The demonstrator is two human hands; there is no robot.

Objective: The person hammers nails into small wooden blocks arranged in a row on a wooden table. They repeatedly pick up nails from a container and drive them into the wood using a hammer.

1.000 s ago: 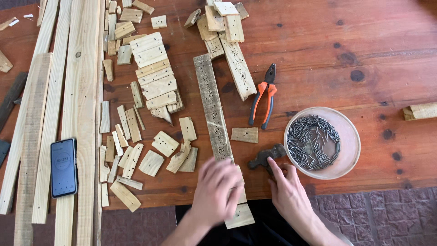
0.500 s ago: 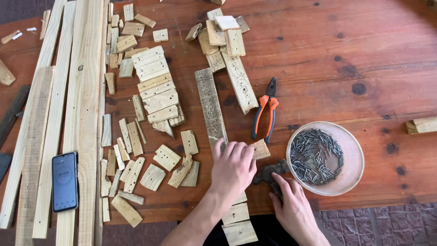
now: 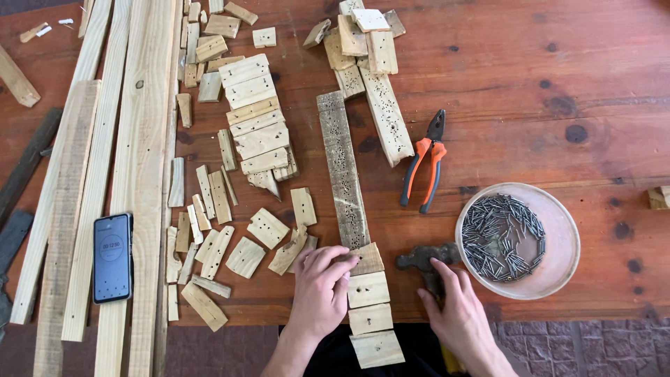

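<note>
My left hand [image 3: 322, 285] lies flat, fingers loosely spread, on the small wooden block [image 3: 365, 259] at the near end of the long perforated slat [image 3: 342, 167], whose long axis runs straight away from me up the worktop [image 3: 530, 77]. Three more cut blocks [image 3: 370, 318] line up below it toward me. My right hand [image 3: 457, 311] rests, gripping nothing firmly, on the hammer [image 3: 423, 260] (just right of the blocks), beside the bowl of nails [image 3: 518, 239].
</note>
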